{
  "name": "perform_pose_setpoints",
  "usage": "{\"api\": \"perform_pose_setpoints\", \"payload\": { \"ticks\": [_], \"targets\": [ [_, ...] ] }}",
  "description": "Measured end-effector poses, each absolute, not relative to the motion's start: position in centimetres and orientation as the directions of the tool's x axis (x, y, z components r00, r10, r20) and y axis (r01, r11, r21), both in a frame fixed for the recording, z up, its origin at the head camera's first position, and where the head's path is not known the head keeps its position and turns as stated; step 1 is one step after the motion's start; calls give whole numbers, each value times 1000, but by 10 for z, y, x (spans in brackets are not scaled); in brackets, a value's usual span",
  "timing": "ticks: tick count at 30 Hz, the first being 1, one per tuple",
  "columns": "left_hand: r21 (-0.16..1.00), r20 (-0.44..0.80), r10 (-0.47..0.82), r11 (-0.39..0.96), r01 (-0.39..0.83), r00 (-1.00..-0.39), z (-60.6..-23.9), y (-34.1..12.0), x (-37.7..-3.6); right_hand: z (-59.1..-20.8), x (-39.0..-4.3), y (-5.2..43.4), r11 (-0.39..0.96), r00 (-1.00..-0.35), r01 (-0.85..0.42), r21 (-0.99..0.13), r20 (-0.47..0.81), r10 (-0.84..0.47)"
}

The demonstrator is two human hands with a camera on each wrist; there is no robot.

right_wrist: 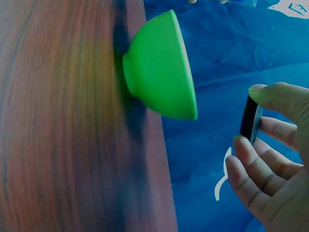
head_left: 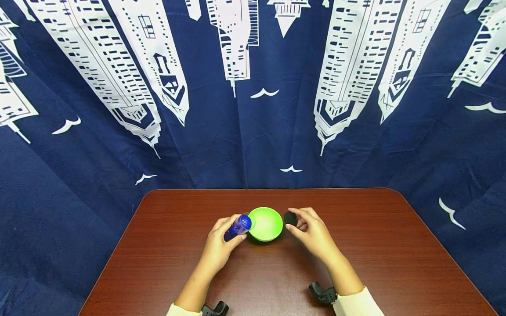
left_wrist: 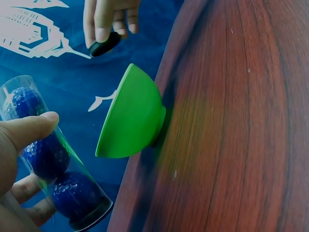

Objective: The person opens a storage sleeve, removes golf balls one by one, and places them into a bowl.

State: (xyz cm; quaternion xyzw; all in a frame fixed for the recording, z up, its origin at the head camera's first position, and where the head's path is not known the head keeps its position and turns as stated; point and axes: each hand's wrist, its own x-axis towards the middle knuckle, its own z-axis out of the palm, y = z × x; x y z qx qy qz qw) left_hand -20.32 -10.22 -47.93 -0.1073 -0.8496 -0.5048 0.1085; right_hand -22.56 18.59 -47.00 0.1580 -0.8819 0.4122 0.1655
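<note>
Left fingers (left_wrist: 29, 129) grip your 3-ball tube (left_wrist: 71, 153), right fingers (right_wrist: 280, 99) the black cap (right_wrist: 251, 118); I'd tip slowly over the lower-center bowl (right_wrist: 159, 65).

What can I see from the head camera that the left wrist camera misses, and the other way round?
Only the head view shows the inside of the green bowl, both pale sleeves and the black wrist devices.

Only the left wrist view shows the bowl's foot and the black end of the clear tube.

Both show the left hand holding that tube of blue balls, the right hand holding a black disc, the table and the blue cloth.
</note>
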Motion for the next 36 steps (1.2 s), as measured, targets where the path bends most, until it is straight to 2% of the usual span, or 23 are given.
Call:
{"api": "perform_pose_setpoints", "payload": {
  "ticks": [8, 15, 24, 36],
  "targets": [
    [837, 290, 39, 474, 274, -956, -482, -103, -206, -484, -231, 192, 658, -939, -321, -681, 321, -126],
    [835, 295, 20, 481, 267, -955, -483, -102, -207, -495, -235, 196, 668, -944, -309, -678, 303, -129],
    [832, 305, 16, 482, 274, -952, -485, -102, -208, -502, -238, 199, 750, -978, -210, -628, 143, -154],
    [827, 294, 44, 489, 277, -955, -486, -104, -208, -508, -236, 199, 799, -983, -185, -572, 97, -159]
  ]
}}
